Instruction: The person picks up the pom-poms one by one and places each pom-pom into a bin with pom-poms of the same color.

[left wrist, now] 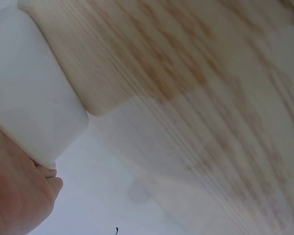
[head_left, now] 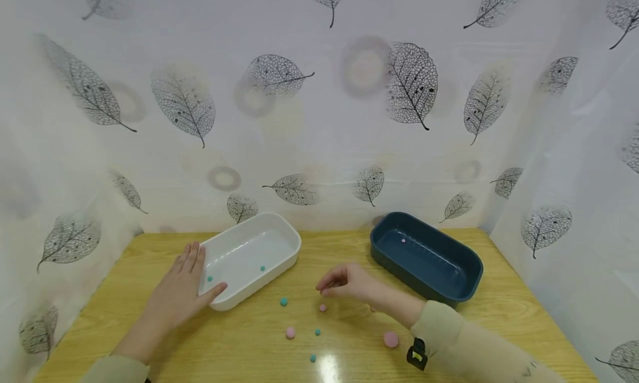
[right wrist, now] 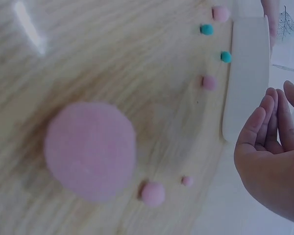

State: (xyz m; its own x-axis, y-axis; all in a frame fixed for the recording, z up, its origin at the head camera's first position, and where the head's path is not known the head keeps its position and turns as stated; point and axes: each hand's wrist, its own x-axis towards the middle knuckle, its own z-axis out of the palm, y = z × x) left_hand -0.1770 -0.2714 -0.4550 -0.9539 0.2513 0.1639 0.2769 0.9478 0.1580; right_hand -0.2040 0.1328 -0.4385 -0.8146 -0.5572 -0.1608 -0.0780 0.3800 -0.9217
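Note:
My left hand (head_left: 182,286) lies with straight fingers along the left rim of a white rectangular dish (head_left: 279,269), its thumb over the near edge. Two small teal balls, one a teal pom-pom (head_left: 262,268), lie in that dish. Above the wooden table, my right hand (head_left: 351,283) hovers with bent fingers over a small pink pom-pom (head_left: 322,307), not touching it. In the right wrist view its thumb stands apart from the fingers (right wrist: 272,117), and nothing shows between them. A dark blue dish (head_left: 469,266) at right holds one tiny pink pom-pom (head_left: 403,241).
Loose on the table (head_left: 239,349) are several teal and pink pom-poms, among them a teal one (head_left: 283,301), a mid-sized pink one (head_left: 290,332) and a large pink one (head_left: 391,339) near my right forearm. A leaf-patterned curtain (head_left: 319,122) surrounds the table.

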